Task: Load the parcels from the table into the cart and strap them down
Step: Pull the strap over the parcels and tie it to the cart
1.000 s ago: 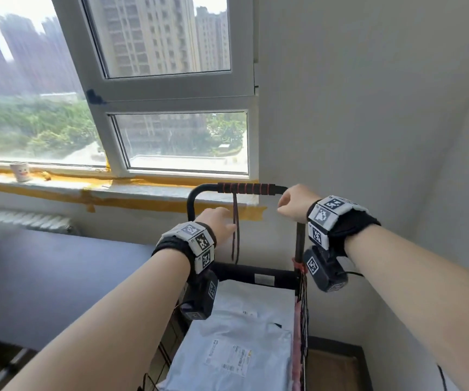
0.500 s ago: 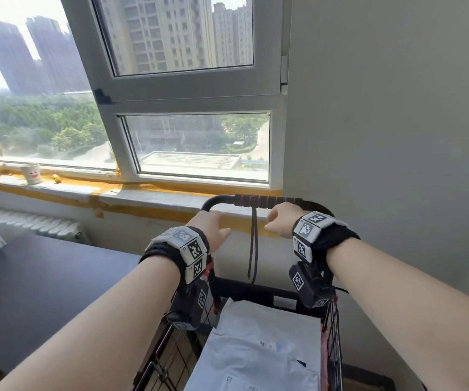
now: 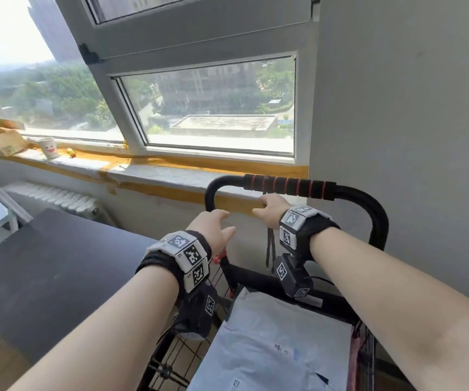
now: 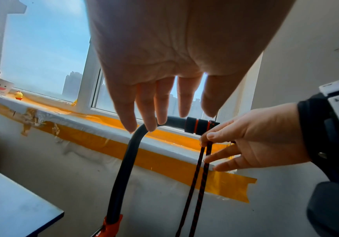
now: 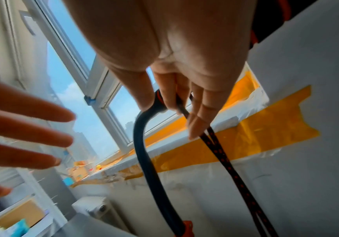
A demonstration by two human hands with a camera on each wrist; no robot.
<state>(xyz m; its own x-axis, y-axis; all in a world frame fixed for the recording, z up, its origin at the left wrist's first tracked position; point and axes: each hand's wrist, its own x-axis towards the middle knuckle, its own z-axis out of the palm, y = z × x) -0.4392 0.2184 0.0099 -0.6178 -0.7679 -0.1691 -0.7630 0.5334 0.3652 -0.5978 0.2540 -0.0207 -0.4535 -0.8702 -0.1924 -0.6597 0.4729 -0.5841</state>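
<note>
The cart's black handle [image 3: 289, 187] has a foam grip with red rings, and a black-and-red strap cord [image 4: 197, 184] hangs doubled from it. My right hand [image 3: 261, 207] pinches that cord [image 5: 217, 149] just under the grip, between thumb and fingers [image 4: 215, 136]. My left hand [image 3: 222, 224] is open with straight, spread fingers [image 4: 144, 115] beside the handle's left bend [image 4: 132, 144]; I cannot tell if it touches. White and grey parcels [image 3: 278, 342] lie stacked inside the wire cart [image 3: 177, 359].
A dark table [image 3: 44, 266] stands left of the cart. The window sill [image 3: 154, 170] with yellow tape, a paper cup [image 3: 48, 148] and a radiator [image 3: 58, 196] lie behind it. A grey wall [image 3: 410, 136] is close on the right.
My right hand has left the handle's right end and moved left onto the hanging cord, which it now pinches. My left hand has opened beside the handle's bend. The view has swung right.
</note>
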